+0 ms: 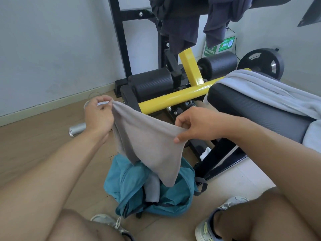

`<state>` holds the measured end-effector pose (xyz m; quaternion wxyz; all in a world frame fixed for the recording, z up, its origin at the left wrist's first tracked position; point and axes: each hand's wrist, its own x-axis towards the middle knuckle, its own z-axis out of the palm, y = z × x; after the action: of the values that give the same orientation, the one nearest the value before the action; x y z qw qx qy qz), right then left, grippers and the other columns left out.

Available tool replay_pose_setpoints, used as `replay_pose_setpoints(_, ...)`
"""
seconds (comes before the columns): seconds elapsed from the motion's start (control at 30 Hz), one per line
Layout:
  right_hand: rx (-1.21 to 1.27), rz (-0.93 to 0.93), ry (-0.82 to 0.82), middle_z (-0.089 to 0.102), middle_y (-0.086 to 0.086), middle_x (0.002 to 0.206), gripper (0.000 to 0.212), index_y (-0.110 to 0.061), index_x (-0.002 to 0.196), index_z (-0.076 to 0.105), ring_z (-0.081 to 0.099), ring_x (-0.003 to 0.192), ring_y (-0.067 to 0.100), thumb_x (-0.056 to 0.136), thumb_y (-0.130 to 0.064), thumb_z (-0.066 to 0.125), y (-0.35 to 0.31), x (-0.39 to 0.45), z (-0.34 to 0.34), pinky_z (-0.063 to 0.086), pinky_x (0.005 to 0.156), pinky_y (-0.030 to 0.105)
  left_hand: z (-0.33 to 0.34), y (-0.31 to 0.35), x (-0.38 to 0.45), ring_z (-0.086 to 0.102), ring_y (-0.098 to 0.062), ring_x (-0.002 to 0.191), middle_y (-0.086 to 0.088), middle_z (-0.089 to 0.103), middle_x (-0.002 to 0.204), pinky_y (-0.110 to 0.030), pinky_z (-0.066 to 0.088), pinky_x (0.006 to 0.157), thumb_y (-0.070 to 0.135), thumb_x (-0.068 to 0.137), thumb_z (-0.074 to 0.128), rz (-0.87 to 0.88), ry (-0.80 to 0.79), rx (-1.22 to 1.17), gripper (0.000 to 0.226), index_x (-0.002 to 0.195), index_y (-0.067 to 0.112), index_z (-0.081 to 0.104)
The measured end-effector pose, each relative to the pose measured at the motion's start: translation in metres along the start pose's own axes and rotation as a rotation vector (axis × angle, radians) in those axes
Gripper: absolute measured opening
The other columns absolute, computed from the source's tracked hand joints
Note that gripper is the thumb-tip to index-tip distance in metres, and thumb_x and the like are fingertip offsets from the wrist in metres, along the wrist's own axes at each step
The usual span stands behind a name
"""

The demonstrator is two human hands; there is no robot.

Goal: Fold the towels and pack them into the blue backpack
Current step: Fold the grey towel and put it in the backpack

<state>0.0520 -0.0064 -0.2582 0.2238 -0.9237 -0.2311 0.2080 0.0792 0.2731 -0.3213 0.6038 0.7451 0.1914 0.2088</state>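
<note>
A grey towel (pixel 149 141) hangs folded in the air between my hands, its lower tip dangling over the blue backpack (pixel 173 202). My left hand (pixel 99 115) pinches its upper left corner. My right hand (pixel 194 126) pinches the upper right edge. The backpack lies open on the floor between my feet, with another grey towel (pixel 151 188) tucked inside. A pale blue-grey towel (pixel 264 91) is draped over the bench pad on the right.
A black and yellow weight bench (pixel 182 94) stands right behind the backpack, its pad (pixel 251 112) at my right. A silver can (pixel 77 128) lies on the wooden floor at the left. Dark clothes (pixel 180 23) hang from the frame above. My knees and shoes fill the bottom.
</note>
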Motion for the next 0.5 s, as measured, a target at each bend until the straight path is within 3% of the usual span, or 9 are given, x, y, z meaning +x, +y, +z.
replay_pose_setpoints(0.07,-0.079,0.026,0.046,0.068,-0.013,0.077,0.016,-0.032,0.085,0.071,0.062,0.071,0.001,0.082,-0.043,0.081,0.003,-0.003,-0.009,0.047,0.066,0.020,-0.002,-0.001,0.001,0.050,-0.005,0.065,0.001,0.063,0.084,-0.010,0.039,0.055,0.009,0.102,0.055,0.043,-0.006,0.064,0.018,0.096,0.024,0.063)
replay_pose_setpoints(0.13,-0.136,0.079,0.099,0.069,-0.012,0.078,0.015,-0.031,0.086,0.073,0.064,0.076,0.005,0.082,-0.043,0.081,0.007,-0.005,-0.016,0.049,0.067,0.023,-0.004,-0.002,0.001,0.046,-0.008,0.061,0.003,0.059,0.076,-0.010,0.034,0.044,0.011,0.102,0.055,0.064,-0.007,0.108,0.014,0.101,0.022,0.063)
replay_pose_setpoints(0.23,-0.166,0.175,0.169,0.068,-0.013,0.080,0.020,-0.028,0.095,0.074,0.064,0.077,0.006,0.082,-0.040,0.082,0.017,-0.004,-0.020,0.048,0.064,0.021,-0.005,-0.005,0.004,0.045,-0.008,0.057,0.002,0.058,0.069,-0.017,0.036,0.049,0.014,0.102,0.056,0.074,-0.025,0.122,0.012,0.103,0.023,0.064)
replay_pose_setpoints(0.37,-0.259,0.339,0.156,0.062,-0.010,0.094,0.061,-0.028,0.132,0.060,0.061,0.087,0.012,0.078,-0.042,0.085,0.031,-0.003,-0.017,0.052,0.080,0.029,0.001,0.003,-0.005,0.051,0.003,0.059,0.004,0.066,0.076,-0.015,0.040,0.058,0.016,0.103,0.055,0.125,-0.114,0.148,0.015,0.104,0.025,0.066)
replay_pose_setpoints(0.43,-0.286,0.383,0.095,0.064,-0.010,0.093,0.041,-0.028,0.116,0.070,0.061,0.085,0.010,0.080,-0.042,0.083,0.032,-0.004,-0.018,0.053,0.079,0.029,0.002,0.009,-0.009,0.051,0.010,0.058,0.009,0.065,0.078,-0.009,0.037,0.056,0.016,0.103,0.054,0.152,-0.137,0.154,0.016,0.104,0.026,0.067)
replay_pose_setpoints(0.5,-0.278,0.403,0.067,0.067,-0.007,0.089,0.016,-0.029,0.088,0.072,0.059,0.078,0.007,0.081,-0.040,0.082,0.032,-0.006,-0.020,0.049,0.067,0.025,0.002,0.012,-0.010,0.055,0.009,0.065,0.009,0.067,0.083,-0.010,0.044,0.067,0.016,0.104,0.054,0.167,-0.154,0.140,0.017,0.103,0.026,0.067)
